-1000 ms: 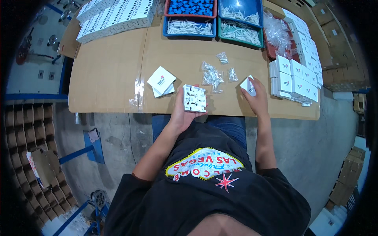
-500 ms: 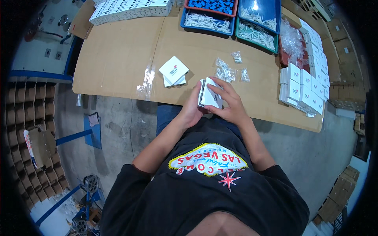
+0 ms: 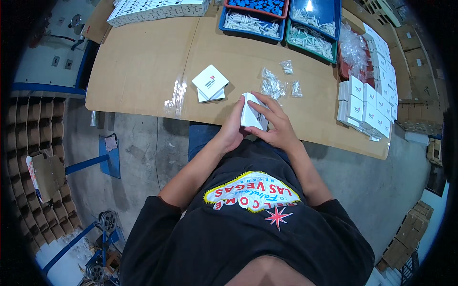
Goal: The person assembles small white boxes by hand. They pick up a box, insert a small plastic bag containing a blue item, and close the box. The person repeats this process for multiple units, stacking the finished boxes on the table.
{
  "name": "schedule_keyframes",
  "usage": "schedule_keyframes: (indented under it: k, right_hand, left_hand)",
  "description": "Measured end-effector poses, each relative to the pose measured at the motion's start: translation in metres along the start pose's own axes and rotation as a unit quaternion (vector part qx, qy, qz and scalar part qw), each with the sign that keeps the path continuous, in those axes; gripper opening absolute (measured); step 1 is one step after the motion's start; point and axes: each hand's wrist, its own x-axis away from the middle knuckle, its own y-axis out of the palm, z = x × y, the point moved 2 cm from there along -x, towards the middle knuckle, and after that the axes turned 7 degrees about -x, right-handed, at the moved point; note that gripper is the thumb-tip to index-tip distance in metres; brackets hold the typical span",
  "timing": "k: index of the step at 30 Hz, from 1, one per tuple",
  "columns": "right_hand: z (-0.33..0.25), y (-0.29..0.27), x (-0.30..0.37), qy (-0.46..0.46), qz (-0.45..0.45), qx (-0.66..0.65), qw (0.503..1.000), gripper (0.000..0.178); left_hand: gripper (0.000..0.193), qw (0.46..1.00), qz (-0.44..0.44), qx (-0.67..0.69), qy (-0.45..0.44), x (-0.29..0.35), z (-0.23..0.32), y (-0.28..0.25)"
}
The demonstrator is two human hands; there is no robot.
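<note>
Between my two hands, at the table's near edge, is a small white box (image 3: 253,116). My left hand (image 3: 232,129) grips its left side, the fingers partly hidden behind it. My right hand (image 3: 279,126) wraps round the right side, with fingers across the top face and the thumb at the near end. Left of my hands lie two white boxes (image 3: 210,81), one stacked askew on the other. Just beyond the held box are small clear bags of white parts (image 3: 272,85), with a smaller bag (image 3: 286,67) and another (image 3: 296,89) beside them.
Cardboard (image 3: 138,71) covers the table. At the back stand a blue tray of white pieces (image 3: 250,26), a red tray of blue pieces (image 3: 257,6) and a green tray (image 3: 310,45). Stacked white boxes (image 3: 367,110) line the right edge; a long white row (image 3: 157,10) lies back left.
The box in my hands has turned: the dark gap along its left side no longer shows and a plain white side faces up. Both hands keep their hold in nearly the same place.
</note>
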Motion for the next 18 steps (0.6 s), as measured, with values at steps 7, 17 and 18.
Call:
schedule_keyframes:
  k: [7,17,18]
  right_hand:
    - [0.008,-0.001,0.003,-0.005,-0.017,0.009,1.0,0.072]
    - [0.012,-0.01,0.005,0.014,-0.016,-0.01,1.0,0.069]
    - [0.011,-0.012,0.004,0.029,-0.022,-0.003,0.999,0.067]
  left_hand:
    - [0.057,0.996,0.028,-0.082,0.02,-0.001,-0.006,-0.009]
    - [0.046,0.973,-0.02,-0.202,0.109,0.004,-0.003,-0.005]
    - [0.045,0.968,-0.029,-0.227,0.108,0.006,-0.002,-0.004]
